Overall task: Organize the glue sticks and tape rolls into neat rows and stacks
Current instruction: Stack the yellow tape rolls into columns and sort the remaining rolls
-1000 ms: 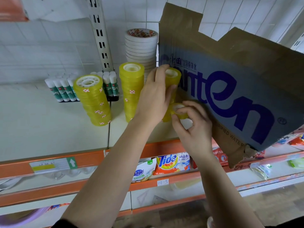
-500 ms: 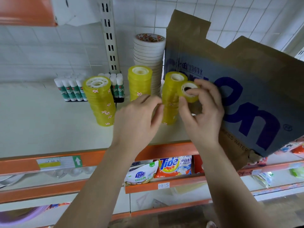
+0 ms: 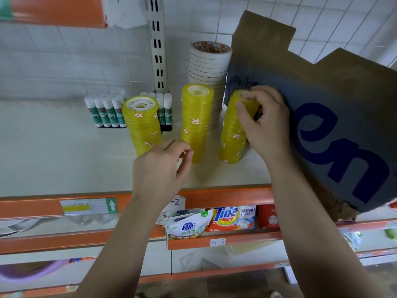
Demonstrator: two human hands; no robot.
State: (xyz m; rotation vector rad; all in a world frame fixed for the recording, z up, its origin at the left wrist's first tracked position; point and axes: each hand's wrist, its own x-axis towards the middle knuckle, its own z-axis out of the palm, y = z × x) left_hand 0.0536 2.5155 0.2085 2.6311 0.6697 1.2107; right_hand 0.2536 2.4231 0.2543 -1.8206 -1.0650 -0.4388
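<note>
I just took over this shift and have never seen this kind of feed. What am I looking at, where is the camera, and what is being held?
There is no machine here. These are a person's two bare hands, filmed by one wide-angle camera worn on the head, looking forward and down, so there is only one view. On the white shelf stand three stacks of yellow tape rolls: the left stack, the middle stack and the right stack. Behind them are a taller stack of white tape and rows of upright glue sticks. A cardboard box leans in from the right. The right hand grips the top roll of the right stack. The left hand hovers by the foot of the middle stack, fingers loosely curled, holding nothing that I can see.
</note>
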